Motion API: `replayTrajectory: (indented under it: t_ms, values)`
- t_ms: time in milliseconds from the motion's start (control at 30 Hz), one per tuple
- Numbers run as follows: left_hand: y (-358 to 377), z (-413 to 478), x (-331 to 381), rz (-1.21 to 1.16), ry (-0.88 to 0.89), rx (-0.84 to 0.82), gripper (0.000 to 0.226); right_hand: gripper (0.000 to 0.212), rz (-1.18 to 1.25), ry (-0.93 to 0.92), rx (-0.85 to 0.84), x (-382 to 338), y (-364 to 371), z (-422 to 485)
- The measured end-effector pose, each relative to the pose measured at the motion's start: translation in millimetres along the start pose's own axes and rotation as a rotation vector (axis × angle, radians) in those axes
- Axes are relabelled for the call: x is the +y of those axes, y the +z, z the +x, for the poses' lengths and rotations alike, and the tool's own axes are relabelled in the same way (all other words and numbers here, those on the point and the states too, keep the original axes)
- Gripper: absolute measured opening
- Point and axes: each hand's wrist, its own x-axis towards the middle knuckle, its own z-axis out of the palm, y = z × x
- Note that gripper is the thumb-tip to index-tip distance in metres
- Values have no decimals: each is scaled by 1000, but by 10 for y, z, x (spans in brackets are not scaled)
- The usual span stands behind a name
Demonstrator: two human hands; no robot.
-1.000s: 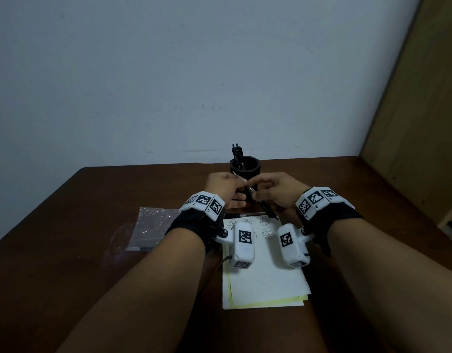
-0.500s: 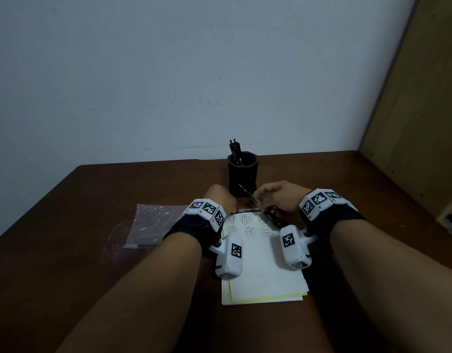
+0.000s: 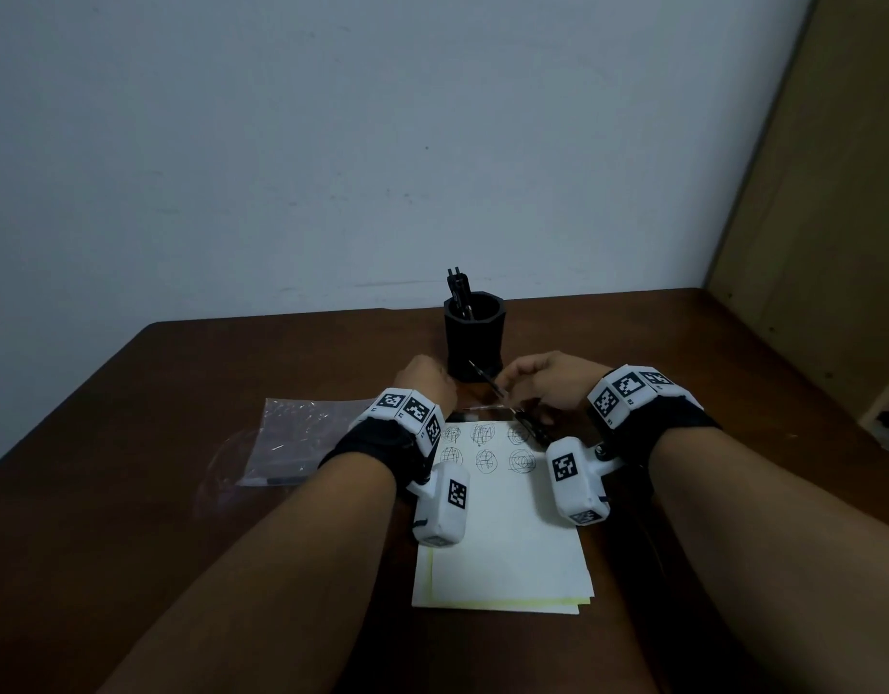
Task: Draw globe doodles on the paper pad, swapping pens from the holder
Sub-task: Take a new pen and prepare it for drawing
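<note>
Gripping a slim dark pen (image 3: 487, 380), our right hand (image 3: 545, 380) curls its fingers and thumb round the barrel. The pen slants from its upper end at ten o'clock down toward four o'clock, and its lower end lies over the upper right corner of the paper pad (image 3: 502, 533). We cannot tell whether the tip touches the sheet. Our left hand (image 3: 425, 385) sits at nine o'clock of the pen, balled into a rounded fist. Its fingers are turned away from us, so we cannot tell whether they hold anything.

The pad is a rectangular stack with a smooth white top sheet and pale yellow edges showing beneath. Six scribbled globe doodles (image 3: 485, 445), round with crossing lines, stand in two rows near its top edge. At twelve o'clock of the pad stands the pen holder (image 3: 475, 343), a matte black faceted cup. Black spare pens (image 3: 458, 290) lean at its rim. At nine o'clock of the pad lies a crinkled clear plastic bag (image 3: 294, 433) on the dark brown wooden table (image 3: 157, 393). Both wrists wear black fabric bands (image 3: 377, 443) carrying boxy white marker blocks (image 3: 625, 393) printed with black square patterns.
</note>
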Motion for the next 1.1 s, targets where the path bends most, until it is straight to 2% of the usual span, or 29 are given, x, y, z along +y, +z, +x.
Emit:
replayTrajectory:
  t_ms: [67, 167, 200, 367, 500, 700, 1100]
  values:
    - [-2, 16, 3, 20, -11, -2, 34, 14, 5, -14, 14, -7, -9, 2]
    - [-26, 29, 13, 57, -14, -33, 7, 12, -2, -20, 29, -12, -16, 4]
    - [-34, 37, 23, 69, -13, -41, 7, 12, 0, -21, 33, -12, -20, 4]
    - [-59, 99, 6, 82, -18, -43, 12, 13, -18, -18, 35, -11, -36, -4]
    - [-96, 137, -16, 125, -7, -78, 6, 13, -40, -21, 38, -9, -52, 23]
    - [-94, 144, -10, 176, 29, 0, 31, 11, -87, -20, 19, -4, -49, 49]
    - [-59, 173, 39, 183, 18, -55, 35, 12, -80, -12, 21, 4, -37, 48]
